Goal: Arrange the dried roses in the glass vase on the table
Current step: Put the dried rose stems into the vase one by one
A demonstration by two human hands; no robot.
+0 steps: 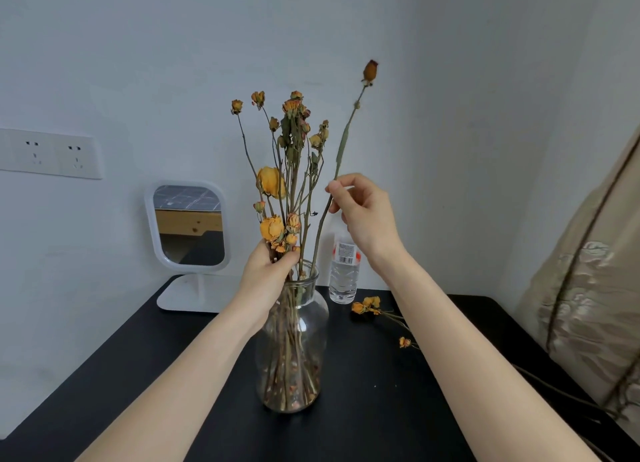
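A clear glass vase [292, 343] stands on the black table [363, 409] and holds a bunch of dried yellow-orange roses [291, 142]. My left hand [268, 271] grips the bunched stems just above the vase's mouth. My right hand [363, 212] pinches the stem of one tall dried rose [370, 70]; that stem slants down into the vase's mouth. Loose dried roses [367, 305] lie on the table to the right of the vase, partly hidden behind my right forearm.
A plastic water bottle [343, 271] stands just behind the vase on the right. A white-framed table mirror [188, 226] stands at the back left. Wall sockets [52, 155] are on the left wall. A beige cushion or fabric [588, 305] borders the table's right side.
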